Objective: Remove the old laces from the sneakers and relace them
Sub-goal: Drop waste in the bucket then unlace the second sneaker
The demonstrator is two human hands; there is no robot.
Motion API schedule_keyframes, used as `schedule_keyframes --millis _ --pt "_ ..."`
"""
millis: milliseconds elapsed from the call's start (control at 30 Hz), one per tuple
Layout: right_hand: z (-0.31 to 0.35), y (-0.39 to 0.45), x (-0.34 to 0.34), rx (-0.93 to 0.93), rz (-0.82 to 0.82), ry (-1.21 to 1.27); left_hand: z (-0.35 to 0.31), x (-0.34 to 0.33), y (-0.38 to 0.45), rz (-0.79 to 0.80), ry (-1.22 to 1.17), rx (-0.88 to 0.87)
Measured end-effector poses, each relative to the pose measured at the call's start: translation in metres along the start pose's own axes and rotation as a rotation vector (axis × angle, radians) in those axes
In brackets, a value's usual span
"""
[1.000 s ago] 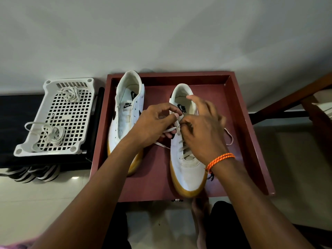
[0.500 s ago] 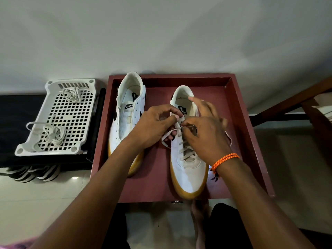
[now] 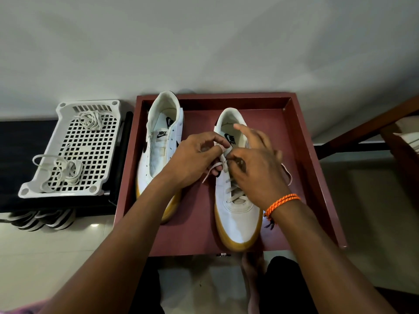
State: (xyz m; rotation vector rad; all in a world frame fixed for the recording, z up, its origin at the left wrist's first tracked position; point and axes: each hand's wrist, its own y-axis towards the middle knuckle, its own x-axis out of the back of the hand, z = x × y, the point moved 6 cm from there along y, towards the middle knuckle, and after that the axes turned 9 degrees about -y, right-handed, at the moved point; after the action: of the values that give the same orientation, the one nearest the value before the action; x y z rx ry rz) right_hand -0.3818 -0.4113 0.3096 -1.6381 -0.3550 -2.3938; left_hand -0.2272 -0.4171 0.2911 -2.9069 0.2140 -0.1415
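Note:
Two white sneakers with tan soles stand in a dark red tray [image 3: 317, 168]. The left sneaker [image 3: 158, 159] has no lace. The right sneaker [image 3: 238, 214] carries a pale lace [image 3: 234, 192] crossed over its lower eyelets. My left hand [image 3: 192, 159] pinches a strand of that lace above the shoe's tongue. My right hand [image 3: 256, 164], with an orange band on the wrist, pinches the lace right beside it, index finger stretched out over the shoe's opening. A loose loop of lace [image 3: 288, 175] hangs out to the right of that hand.
A white perforated basket [image 3: 65, 184] lies left of the tray on a black surface, with two bundles of loose laces [image 3: 65, 173] in it. Striped footwear [image 3: 43, 220] sits under it. A brown wooden frame [image 3: 371, 123] runs along the right. My foot [image 3: 251, 266] is below the tray.
Both hands stayed over the right sneaker's tongue and shifted slightly. The lace strand on the left went from stretched to a slack loop.

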Motion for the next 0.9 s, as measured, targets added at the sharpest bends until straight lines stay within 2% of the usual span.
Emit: schedule_keyframes --millis 133,400,533,633,700,833,900 --pt "-0.012 0.005 0.006 -0.045 -0.045 0.032 0.000 0.000 0.000 0.003 0.025 -0.002" --pt "-0.050 0.008 0.042 -0.268 -0.408 0.263 0.002 0.002 0.002 -0.033 0.073 -0.011" --pt "-0.067 0.000 0.059 -0.449 -0.638 0.465 -0.004 -0.003 -0.001 -0.115 0.269 -0.161" --pt "-0.073 -0.005 0.072 -0.478 -0.797 0.509 -0.010 -0.014 -0.006 -0.163 0.496 -0.324" --pt "-0.076 -0.003 0.071 -0.473 -0.754 0.456 -0.012 -0.022 -0.009 -0.167 0.615 -0.375" --pt "-0.072 0.003 0.046 -0.425 -0.319 0.201 -0.009 -0.039 -0.012 -0.135 0.744 -0.372" --pt "-0.059 0.006 0.037 -0.306 -0.155 0.225 -0.008 -0.043 -0.012 -0.127 0.744 -0.356"
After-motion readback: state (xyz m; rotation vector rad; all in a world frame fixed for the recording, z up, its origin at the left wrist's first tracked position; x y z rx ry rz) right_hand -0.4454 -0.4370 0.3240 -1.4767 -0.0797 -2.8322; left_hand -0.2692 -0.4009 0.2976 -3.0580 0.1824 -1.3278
